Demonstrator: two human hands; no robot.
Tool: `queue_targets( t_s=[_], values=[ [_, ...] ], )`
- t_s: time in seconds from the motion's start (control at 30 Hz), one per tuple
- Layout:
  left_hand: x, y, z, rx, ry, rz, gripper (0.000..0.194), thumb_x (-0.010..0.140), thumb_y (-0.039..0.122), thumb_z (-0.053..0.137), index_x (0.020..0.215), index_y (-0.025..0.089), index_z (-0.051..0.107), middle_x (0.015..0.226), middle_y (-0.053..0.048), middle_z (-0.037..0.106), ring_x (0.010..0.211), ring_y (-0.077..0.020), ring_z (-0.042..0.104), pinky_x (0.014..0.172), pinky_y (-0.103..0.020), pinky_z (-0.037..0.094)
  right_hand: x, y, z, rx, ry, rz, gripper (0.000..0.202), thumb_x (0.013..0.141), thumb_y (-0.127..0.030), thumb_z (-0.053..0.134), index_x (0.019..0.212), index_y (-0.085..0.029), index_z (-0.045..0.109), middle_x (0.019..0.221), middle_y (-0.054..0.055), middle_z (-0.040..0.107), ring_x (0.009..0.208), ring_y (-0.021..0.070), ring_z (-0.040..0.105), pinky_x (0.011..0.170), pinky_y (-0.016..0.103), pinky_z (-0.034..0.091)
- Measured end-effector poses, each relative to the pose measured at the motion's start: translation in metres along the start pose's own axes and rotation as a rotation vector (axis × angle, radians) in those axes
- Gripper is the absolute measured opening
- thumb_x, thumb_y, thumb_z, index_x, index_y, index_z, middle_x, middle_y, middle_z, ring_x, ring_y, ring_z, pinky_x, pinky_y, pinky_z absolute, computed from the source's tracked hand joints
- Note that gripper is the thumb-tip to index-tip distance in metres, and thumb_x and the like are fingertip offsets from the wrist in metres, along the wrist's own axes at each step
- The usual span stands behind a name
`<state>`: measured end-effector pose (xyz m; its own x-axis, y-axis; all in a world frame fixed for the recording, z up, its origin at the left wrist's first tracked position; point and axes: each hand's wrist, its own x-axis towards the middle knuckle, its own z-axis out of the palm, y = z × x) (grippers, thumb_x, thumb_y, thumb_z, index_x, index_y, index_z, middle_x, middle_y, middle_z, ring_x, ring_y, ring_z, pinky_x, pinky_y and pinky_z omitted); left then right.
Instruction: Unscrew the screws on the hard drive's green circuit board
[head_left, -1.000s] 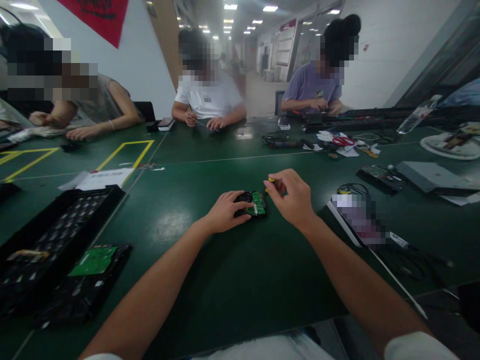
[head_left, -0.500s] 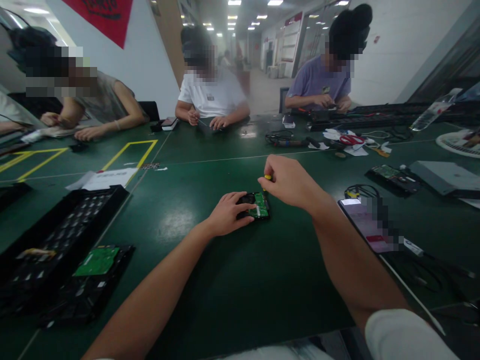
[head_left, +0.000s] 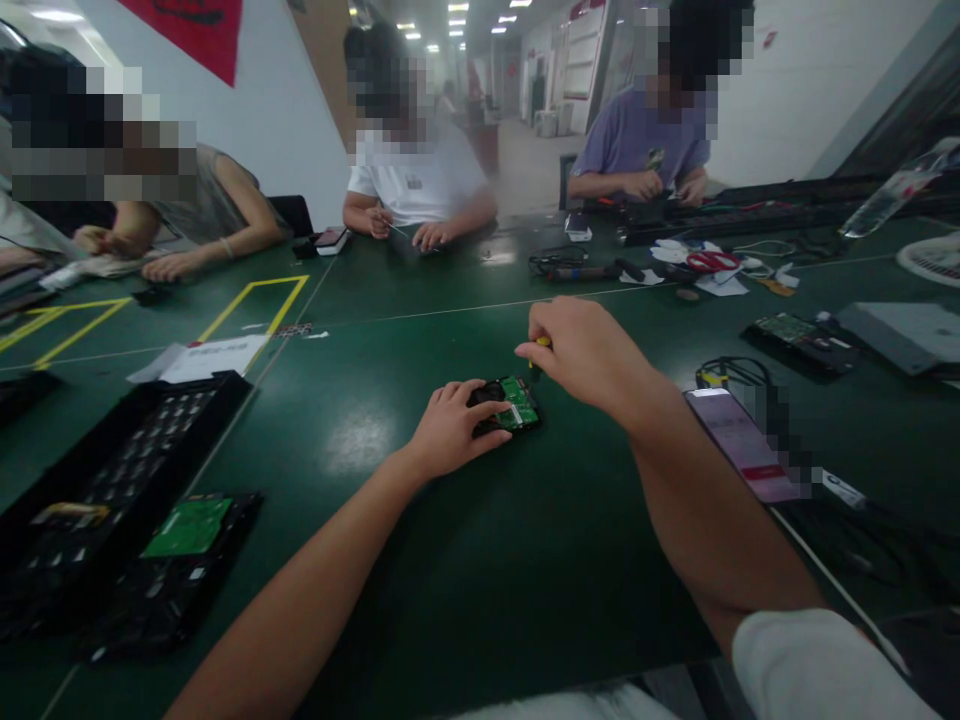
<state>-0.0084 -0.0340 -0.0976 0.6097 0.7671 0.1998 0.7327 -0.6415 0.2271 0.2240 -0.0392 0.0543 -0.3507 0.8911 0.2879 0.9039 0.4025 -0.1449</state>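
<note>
A small hard drive with a green circuit board (head_left: 523, 402) lies on the dark green table (head_left: 465, 560). My left hand (head_left: 454, 425) rests on its left part, fingers spread over the black area and the board's edge. Just beyond the drive's right corner, my right hand (head_left: 581, 350) is closed around the yellow handle of a screwdriver (head_left: 543, 342). The tool points down near the board's upper right edge; whether its tip touches anything is too small to tell.
At left are a black tray (head_left: 135, 450) and another drive (head_left: 187, 527). A phone (head_left: 742, 445), cables, a grey box (head_left: 900, 335) and a drive (head_left: 802, 340) lie at right. Several people sit across the table.
The view has shifted slightly. The drive is turned a little beneath my left hand, and my right hand with the screwdriver is slightly farther right of it.
</note>
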Motion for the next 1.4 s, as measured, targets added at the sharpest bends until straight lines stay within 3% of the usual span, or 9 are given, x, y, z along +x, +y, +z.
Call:
queue_targets(
  t_s=[0.17, 0.3, 0.43, 0.57, 0.7, 0.83, 1.07, 1.2, 1.4],
  values=[
    [-0.009, 0.017, -0.004, 0.045, -0.010, -0.046, 0.051, 0.101, 0.060, 0.062, 0.147, 0.038, 0.067, 0.158, -0.013, 0.047, 0.137, -0.0407, 0.049, 0.110, -0.062, 0.045, -0.002, 0.002, -0.004, 0.012, -0.008, -0.018, 0.013, 0.099, -0.026, 0.068, 0.096, -0.015, 0.074, 0.100, 0.012, 0.076, 0.093, 0.0249, 0.067, 0.081, 0.035, 0.042],
    [-0.023, 0.028, -0.004, 0.075, -0.028, -0.060, 0.064, 0.095, 0.053, 0.071, 0.156, 0.038, 0.057, 0.163, -0.014, 0.041, 0.143, -0.0434, 0.043, 0.114, -0.063, 0.041, -0.007, 0.006, -0.010, 0.042, -0.033, -0.045, 0.018, 0.097, -0.017, 0.060, 0.098, -0.014, 0.077, 0.101, 0.012, 0.078, 0.095, 0.0253, 0.070, 0.084, 0.035, 0.045],
    [-0.038, 0.036, 0.000, 0.084, 0.006, -0.091, 0.070, 0.095, 0.053, 0.071, 0.160, 0.040, 0.051, 0.165, -0.013, 0.038, 0.144, -0.0434, 0.041, 0.115, -0.064, 0.040, -0.011, 0.011, -0.012, 0.107, -0.039, -0.101, 0.019, 0.094, -0.015, 0.061, 0.105, -0.017, 0.077, 0.107, 0.011, 0.080, 0.097, 0.0260, 0.072, 0.084, 0.034, 0.046],
    [-0.046, 0.042, 0.005, 0.085, 0.042, -0.126, 0.066, 0.098, 0.058, 0.065, 0.160, 0.038, 0.052, 0.166, -0.014, 0.038, 0.144, -0.0443, 0.040, 0.113, -0.065, 0.040, -0.012, 0.010, -0.012, 0.158, -0.036, -0.146, 0.013, 0.094, -0.016, 0.065, 0.102, -0.020, 0.074, 0.101, 0.007, 0.080, 0.090, 0.0232, 0.071, 0.078, 0.033, 0.044],
    [-0.048, 0.044, 0.005, 0.060, 0.060, -0.143, 0.063, 0.100, 0.060, 0.061, 0.159, 0.038, 0.054, 0.165, -0.013, 0.039, 0.143, -0.0430, 0.041, 0.114, -0.065, 0.039, -0.011, 0.005, -0.012, 0.138, -0.035, -0.130, 0.004, 0.096, -0.021, 0.068, 0.094, -0.019, 0.071, 0.090, 0.007, 0.077, 0.082, 0.0222, 0.067, 0.073, 0.033, 0.040],
    [-0.047, 0.043, 0.004, 0.056, 0.062, -0.147, 0.064, 0.099, 0.061, 0.062, 0.158, 0.038, 0.054, 0.166, -0.013, 0.039, 0.143, -0.0420, 0.041, 0.114, -0.063, 0.040, -0.008, 0.003, -0.008, 0.077, 0.002, -0.085, 0.008, 0.095, -0.024, 0.070, 0.089, -0.019, 0.069, 0.085, 0.008, 0.074, 0.078, 0.0240, 0.065, 0.071, 0.035, 0.039],
    [-0.048, 0.045, 0.003, 0.050, 0.074, -0.165, 0.063, 0.098, 0.059, 0.064, 0.156, 0.036, 0.057, 0.165, -0.013, 0.040, 0.145, -0.0419, 0.040, 0.115, -0.063, 0.040, -0.005, 0.002, -0.004, 0.060, -0.002, -0.124, 0.015, 0.095, -0.017, 0.059, 0.100, -0.014, 0.074, 0.104, 0.015, 0.078, 0.095, 0.0282, 0.070, 0.083, 0.038, 0.047],
    [-0.048, 0.045, 0.005, 0.025, 0.085, -0.180, 0.063, 0.097, 0.059, 0.065, 0.156, 0.037, 0.057, 0.166, -0.012, 0.040, 0.145, -0.0415, 0.040, 0.113, -0.063, 0.043, -0.006, 0.006, -0.005, 0.101, -0.017, -0.146, 0.018, 0.094, -0.016, 0.062, 0.108, -0.017, 0.073, 0.105, 0.011, 0.079, 0.092, 0.0261, 0.071, 0.080, 0.036, 0.046],
    [-0.048, 0.043, 0.004, 0.010, 0.084, -0.173, 0.064, 0.098, 0.059, 0.065, 0.156, 0.035, 0.058, 0.166, -0.013, 0.039, 0.145, -0.0421, 0.041, 0.113, -0.064, 0.044, -0.006, 0.010, -0.006, 0.136, -0.012, -0.167, 0.007, 0.094, -0.022, 0.066, 0.096, -0.020, 0.073, 0.092, 0.008, 0.077, 0.084, 0.0253, 0.069, 0.075, 0.036, 0.044]
  ],
)
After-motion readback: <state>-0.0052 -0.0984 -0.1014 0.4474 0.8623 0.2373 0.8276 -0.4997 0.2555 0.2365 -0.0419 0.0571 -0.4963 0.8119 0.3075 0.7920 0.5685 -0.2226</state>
